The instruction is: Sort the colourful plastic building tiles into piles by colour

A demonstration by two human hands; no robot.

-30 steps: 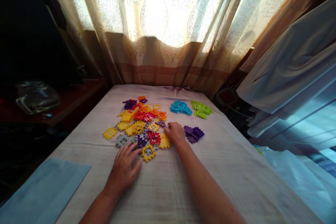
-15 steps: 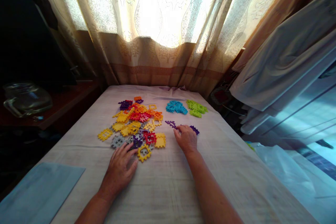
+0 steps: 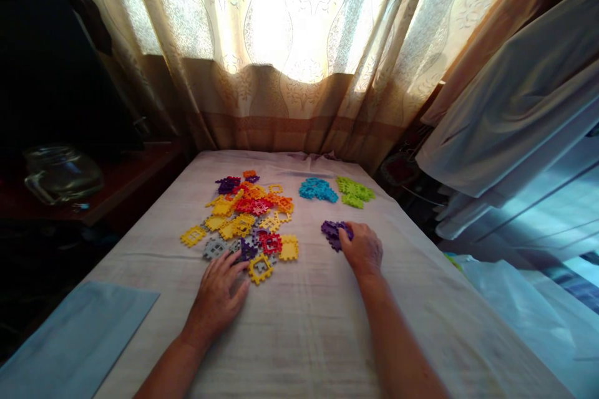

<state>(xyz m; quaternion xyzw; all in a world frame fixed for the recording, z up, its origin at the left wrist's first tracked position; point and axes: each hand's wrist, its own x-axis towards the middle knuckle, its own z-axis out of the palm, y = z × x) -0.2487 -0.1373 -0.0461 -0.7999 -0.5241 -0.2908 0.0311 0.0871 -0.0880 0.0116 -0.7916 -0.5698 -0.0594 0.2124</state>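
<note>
My left hand (image 3: 222,290) lies with spread fingers at the near edge of a mixed heap of toothed plastic building pieces. Its fingertips touch or hover by a grey piece (image 3: 214,249) and a dark purple piece (image 3: 248,250); contact is hard to tell. Just right of them is a yellow frame piece (image 3: 261,269). Over to the right, my right hand (image 3: 364,249) is closed on a purple building piece (image 3: 333,234) among other purple ones, its thumb and fingers covering part of them.
Behind the right hand lie a blue group (image 3: 318,189) and a lime-green group (image 3: 354,192) of pieces. A light blue sheet (image 3: 79,330) rests at the table's left front. A glass jug (image 3: 63,174) stands on a dark side surface; curtains hang behind the white-clothed table (image 3: 290,336).
My right hand has moved right with a purple piece, from near the heap to the purple group. My left hand has stayed at the heap. The view has shifted slightly.
</note>
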